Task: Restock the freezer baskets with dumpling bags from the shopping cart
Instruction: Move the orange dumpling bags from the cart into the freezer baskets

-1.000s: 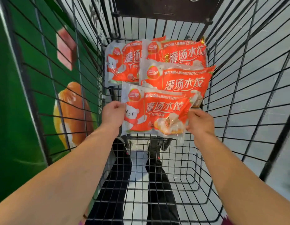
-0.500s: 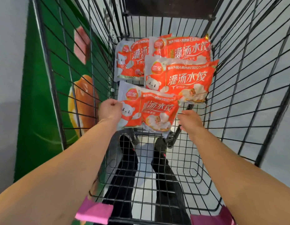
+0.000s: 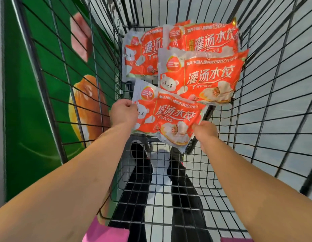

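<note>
An orange and white dumpling bag (image 3: 169, 117) is held inside the wire shopping cart (image 3: 267, 105), lifted off its floor. My left hand (image 3: 123, 113) grips the bag's left edge. My right hand (image 3: 205, 132) pinches its lower right corner. Behind it, three more dumpling bags lean against the cart's far end: one in front (image 3: 202, 77), one at the back left (image 3: 143, 55), one at the back right (image 3: 209, 37). No freezer basket is in view.
The cart's left wire wall (image 3: 64, 84) stands close to a green printed panel (image 3: 26, 119). Through the cart's mesh floor (image 3: 169, 198) I see black trouser legs and a pale floor. Pink handle pieces (image 3: 106, 233) sit at the near edge.
My right hand, which had slipped off the bag half a second ago, now pinches its lower right corner again. The bag has spread out flatter between both hands.
</note>
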